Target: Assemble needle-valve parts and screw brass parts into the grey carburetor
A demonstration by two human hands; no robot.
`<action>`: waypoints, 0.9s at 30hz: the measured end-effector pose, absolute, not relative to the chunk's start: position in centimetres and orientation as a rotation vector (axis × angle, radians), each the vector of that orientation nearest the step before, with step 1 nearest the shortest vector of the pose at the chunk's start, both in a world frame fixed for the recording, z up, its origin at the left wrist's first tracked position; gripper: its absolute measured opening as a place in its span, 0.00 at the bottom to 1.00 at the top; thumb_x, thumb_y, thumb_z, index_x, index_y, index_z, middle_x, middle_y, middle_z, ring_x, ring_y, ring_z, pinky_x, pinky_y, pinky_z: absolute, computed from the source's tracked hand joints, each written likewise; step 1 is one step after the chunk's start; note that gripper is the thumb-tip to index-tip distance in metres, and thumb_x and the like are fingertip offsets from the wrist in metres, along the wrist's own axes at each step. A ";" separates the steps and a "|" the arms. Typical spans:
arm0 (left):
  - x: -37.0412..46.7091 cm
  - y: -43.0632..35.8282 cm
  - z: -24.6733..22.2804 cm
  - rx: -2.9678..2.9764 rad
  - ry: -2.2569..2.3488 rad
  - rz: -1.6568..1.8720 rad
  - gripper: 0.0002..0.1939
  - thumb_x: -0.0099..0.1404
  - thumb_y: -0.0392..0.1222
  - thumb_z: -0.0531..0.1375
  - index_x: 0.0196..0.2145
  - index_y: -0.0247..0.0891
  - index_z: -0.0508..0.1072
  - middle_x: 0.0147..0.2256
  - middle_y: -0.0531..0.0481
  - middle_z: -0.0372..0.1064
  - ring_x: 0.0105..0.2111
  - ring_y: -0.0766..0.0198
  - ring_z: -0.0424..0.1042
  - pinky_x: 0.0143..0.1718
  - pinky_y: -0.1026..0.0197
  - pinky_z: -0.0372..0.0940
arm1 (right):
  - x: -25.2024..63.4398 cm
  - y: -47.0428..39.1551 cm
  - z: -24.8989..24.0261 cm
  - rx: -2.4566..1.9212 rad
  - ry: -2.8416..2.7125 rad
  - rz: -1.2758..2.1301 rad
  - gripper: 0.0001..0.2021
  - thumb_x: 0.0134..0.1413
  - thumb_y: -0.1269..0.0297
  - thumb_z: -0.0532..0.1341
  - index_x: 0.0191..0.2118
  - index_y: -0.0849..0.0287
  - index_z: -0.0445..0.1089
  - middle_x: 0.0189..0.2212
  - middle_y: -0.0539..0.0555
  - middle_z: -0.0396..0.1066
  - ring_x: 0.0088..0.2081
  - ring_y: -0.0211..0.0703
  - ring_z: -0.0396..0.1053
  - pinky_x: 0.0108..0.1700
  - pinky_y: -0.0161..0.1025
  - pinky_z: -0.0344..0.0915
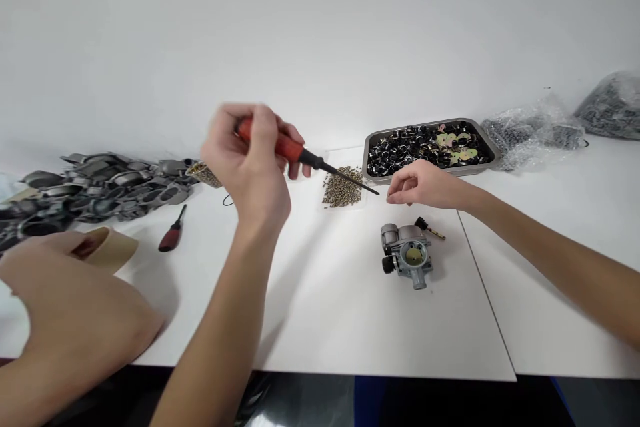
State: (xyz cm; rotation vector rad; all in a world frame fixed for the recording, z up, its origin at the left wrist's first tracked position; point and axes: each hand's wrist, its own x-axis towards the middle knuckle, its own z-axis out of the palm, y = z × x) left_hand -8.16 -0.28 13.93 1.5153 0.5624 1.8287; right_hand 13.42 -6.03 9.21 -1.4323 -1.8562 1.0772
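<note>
My left hand (253, 160) is closed around the handle of a red-and-black screwdriver (290, 147), its dark shaft slanting down to the right. Just short of the screwdriver's tip, my right hand (417, 185) is pinched; whatever its fingertips hold is too small to make out. Below that hand a metal carburetor (410, 253) with black knobs lies on the white table (340, 320), its round bore facing me. A pile of small brass-coloured screws (343, 188) spreads beneath the screwdriver's shaft.
A metal tray (430, 175) of black and yellowish parts stands behind my right hand. Plastic bags (530, 133) of parts lie at right. Many grey castings (110, 187) are heaped at left, near another screwdriver (171, 233). Another person's hand (55, 260) touches a beige roll (113, 250).
</note>
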 end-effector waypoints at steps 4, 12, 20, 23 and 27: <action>-5.6 -2.8 17.3 1.707 0.429 1.838 0.10 0.68 0.38 0.60 0.28 0.37 0.67 0.23 0.54 0.60 0.19 0.68 0.68 0.15 0.63 0.59 | 12.6 -6.0 8.0 -1.382 -1.815 1.066 0.10 0.50 0.60 0.65 0.32 0.62 0.75 0.28 0.54 0.73 0.29 0.37 0.67 0.32 0.36 0.62; -1.4 -7.5 14.3 1.753 0.558 1.633 0.06 0.60 0.41 0.67 0.28 0.41 0.72 0.22 0.56 0.64 0.23 0.65 0.73 0.18 0.66 0.63 | 9.4 -7.3 6.1 -1.302 -1.722 0.924 0.08 0.48 0.71 0.59 0.22 0.59 0.61 0.22 0.50 0.63 0.28 0.38 0.60 0.29 0.36 0.55; -1.1 -7.2 13.8 2.058 0.423 1.591 0.07 0.67 0.38 0.61 0.30 0.43 0.69 0.28 0.58 0.68 0.24 0.66 0.74 0.28 0.60 0.71 | 9.2 -7.4 5.7 -1.239 -1.813 0.869 0.14 0.49 0.73 0.58 0.20 0.58 0.53 0.19 0.50 0.58 0.29 0.40 0.58 0.30 0.38 0.55; -1.0 -7.1 13.6 2.090 0.378 1.550 0.07 0.68 0.38 0.59 0.30 0.43 0.68 0.28 0.57 0.67 0.24 0.67 0.72 0.28 0.61 0.69 | 9.3 -7.3 5.6 -1.213 -1.826 0.926 0.12 0.49 0.74 0.57 0.19 0.59 0.56 0.20 0.51 0.62 0.29 0.40 0.60 0.31 0.38 0.56; -0.6 -6.7 12.9 2.138 0.278 1.554 0.07 0.68 0.39 0.59 0.30 0.42 0.67 0.28 0.56 0.66 0.22 0.68 0.70 0.26 0.62 0.65 | 9.3 -7.7 6.3 -1.263 -1.798 0.973 0.11 0.47 0.74 0.59 0.20 0.59 0.57 0.20 0.51 0.64 0.29 0.39 0.60 0.29 0.36 0.57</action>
